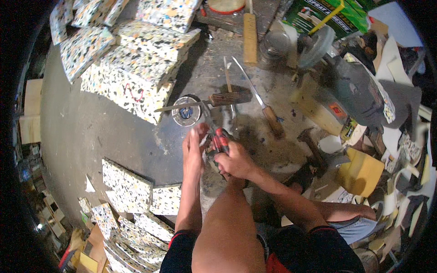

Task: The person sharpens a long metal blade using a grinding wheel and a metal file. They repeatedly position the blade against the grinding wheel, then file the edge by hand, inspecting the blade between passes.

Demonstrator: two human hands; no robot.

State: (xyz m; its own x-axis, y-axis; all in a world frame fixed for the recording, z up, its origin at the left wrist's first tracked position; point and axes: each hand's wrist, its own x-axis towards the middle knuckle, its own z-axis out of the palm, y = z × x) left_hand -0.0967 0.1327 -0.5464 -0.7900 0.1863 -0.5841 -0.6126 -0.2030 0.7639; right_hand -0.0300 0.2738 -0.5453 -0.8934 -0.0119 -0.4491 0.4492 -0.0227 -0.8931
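My right hand (237,160) is wrapped round a hand tool with red and black handles (220,140), perhaps pliers or cutters; its metal end points away from me. Close beside that tool, my left hand (193,142) has its fingers curled together. They are blurred, and whatever they pinch cannot be made out. Just beyond both hands, a knife with a dark wooden handle (231,98) lies with its blade across a round tin (186,112). A second knife with a brown wooden handle (273,122) rests on the floor to the right.
Speckled foam blocks (132,77) are stacked at the far left, and cut foam slabs (129,185) lie near left. A hammer (312,146), yellow foam (360,173) and heaped scraps fill the right. A wooden-handled tool (250,38) and a glass jar (275,44) stand farther off.
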